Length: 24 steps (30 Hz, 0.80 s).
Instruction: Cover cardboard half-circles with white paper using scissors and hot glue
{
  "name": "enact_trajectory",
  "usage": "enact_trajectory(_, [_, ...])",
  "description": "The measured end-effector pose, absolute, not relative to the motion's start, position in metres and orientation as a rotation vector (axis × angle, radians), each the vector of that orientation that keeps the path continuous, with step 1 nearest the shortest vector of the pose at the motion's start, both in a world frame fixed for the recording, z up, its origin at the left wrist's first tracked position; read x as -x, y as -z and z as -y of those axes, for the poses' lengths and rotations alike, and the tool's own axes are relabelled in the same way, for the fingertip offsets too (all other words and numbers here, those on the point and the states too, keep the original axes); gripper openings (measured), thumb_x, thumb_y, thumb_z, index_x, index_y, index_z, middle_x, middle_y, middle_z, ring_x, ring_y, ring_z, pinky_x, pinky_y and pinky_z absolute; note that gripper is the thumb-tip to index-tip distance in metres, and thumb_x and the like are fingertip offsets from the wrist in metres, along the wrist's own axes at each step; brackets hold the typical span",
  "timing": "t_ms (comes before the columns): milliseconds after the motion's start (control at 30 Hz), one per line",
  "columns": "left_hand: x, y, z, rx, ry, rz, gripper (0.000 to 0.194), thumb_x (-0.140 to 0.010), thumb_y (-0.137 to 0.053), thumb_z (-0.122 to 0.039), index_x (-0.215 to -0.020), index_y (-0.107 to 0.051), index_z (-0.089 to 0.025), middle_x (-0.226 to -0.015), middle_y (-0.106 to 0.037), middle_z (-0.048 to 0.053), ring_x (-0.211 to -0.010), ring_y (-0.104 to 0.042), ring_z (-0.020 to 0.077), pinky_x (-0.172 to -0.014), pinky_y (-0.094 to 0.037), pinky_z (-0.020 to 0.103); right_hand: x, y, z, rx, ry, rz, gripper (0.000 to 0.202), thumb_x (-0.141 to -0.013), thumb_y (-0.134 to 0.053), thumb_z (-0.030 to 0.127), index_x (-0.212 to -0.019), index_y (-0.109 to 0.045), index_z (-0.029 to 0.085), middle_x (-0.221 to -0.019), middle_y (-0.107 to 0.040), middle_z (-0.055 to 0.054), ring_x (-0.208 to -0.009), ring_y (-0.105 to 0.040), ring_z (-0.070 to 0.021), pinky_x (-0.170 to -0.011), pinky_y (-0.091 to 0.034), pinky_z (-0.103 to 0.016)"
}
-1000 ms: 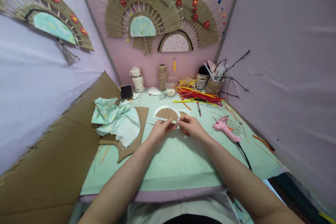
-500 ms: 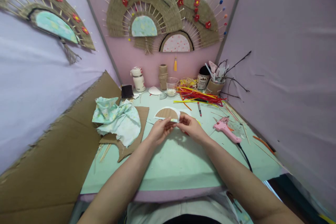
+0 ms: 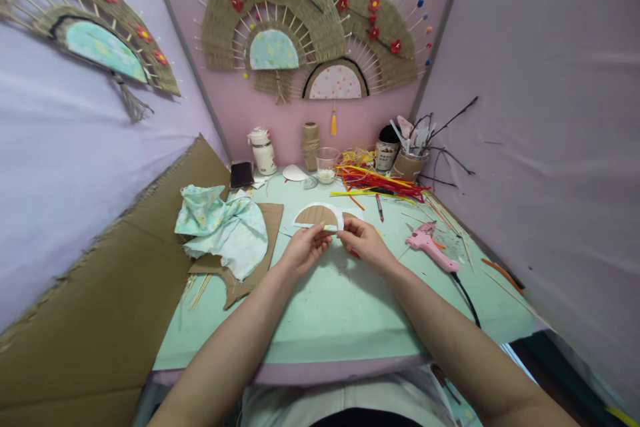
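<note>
Both my hands hold a half-round piece of cardboard above the middle of the table. Pale fabric is folded over its curved and straight edges, leaving brown cardboard bare in the centre. My left hand pinches the straight edge, thumb on top. At the right corner, the thumb and fingers of my right hand are closed on the fabric edge. Behind my right hand lies another brown, pale-rimmed piece, partly hidden. A crumpled floral cloth rests to the left on a cut cardboard sheet.
A pink glue gun with a black cord lies at right. Red and yellow pipe cleaners, a clear cup, a twine spool and a white bottle line the back. A large cardboard panel leans at left. Woven fans hang behind.
My right fingers have shifted slightly at the right corner of the half-round piece, and the fabric there lies flatter. My left hand keeps its hold.
</note>
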<state>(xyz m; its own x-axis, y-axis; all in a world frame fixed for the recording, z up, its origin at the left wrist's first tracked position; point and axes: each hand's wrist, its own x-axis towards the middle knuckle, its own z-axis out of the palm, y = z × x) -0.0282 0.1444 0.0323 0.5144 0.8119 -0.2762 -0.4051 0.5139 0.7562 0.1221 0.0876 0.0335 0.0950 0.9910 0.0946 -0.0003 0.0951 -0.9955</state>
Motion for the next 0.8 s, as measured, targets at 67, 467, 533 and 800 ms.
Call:
enact_trajectory(67, [0.028, -0.032, -0.145, -0.667, -0.796, -0.681, 0.01, -0.082, -0.067, -0.016, -0.077, -0.068, -0.009, -0.069, -0.072, 0.008, -0.055, -0.063, 0.0098, -0.049, -0.046, 0.017, -0.122, -0.033, -0.088, 1.183, -1.064, 1.175, 0.023, -0.075, -0.066, 0.039, -0.084, -0.06, 0.019, -0.058, -0.05, 0.007, -0.05, -0.041, -0.009, -0.049, -0.03, -0.023])
enact_trajectory(467, [0.034, -0.04, -0.148, -0.522, -0.831, -0.614, 0.013, -0.085, -0.062, -0.013, -0.072, -0.065, -0.01, -0.063, -0.066, 0.004, -0.059, -0.063, 0.0095, -0.054, -0.05, 0.017, -0.126, -0.036, -0.087, 1.165, -0.967, 1.041, 0.021, -0.073, -0.065, 0.037, -0.085, -0.062, 0.019, -0.069, -0.062, 0.002, -0.054, -0.048, -0.0104, -0.054, -0.038, -0.025])
enact_trajectory(533, [0.035, -0.042, -0.149, -0.521, -0.843, -0.597, 0.012, -0.083, -0.065, -0.014, -0.072, -0.065, -0.01, -0.062, -0.065, 0.004, -0.059, -0.062, 0.0093, -0.054, -0.05, 0.017, -0.127, -0.038, -0.087, 1.181, -0.88, 1.076, 0.022, -0.075, -0.064, 0.039, -0.085, -0.062, 0.019, -0.068, -0.062, 0.002, -0.057, -0.051, -0.012, -0.055, -0.04, -0.025])
enact_trajectory(800, [0.043, -0.046, -0.152, -0.564, -0.901, -0.504, 0.02, -0.069, -0.082, -0.021, -0.067, -0.063, -0.013, -0.066, -0.066, 0.002, -0.062, -0.063, 0.0096, -0.055, -0.048, 0.019, -0.159, -0.045, -0.066, 1.477, -0.338, 1.193, 0.023, -0.081, -0.058, 0.039, -0.091, -0.063, 0.019, -0.084, -0.067, -0.005, -0.069, -0.059, -0.0173, -0.065, -0.047, -0.03])
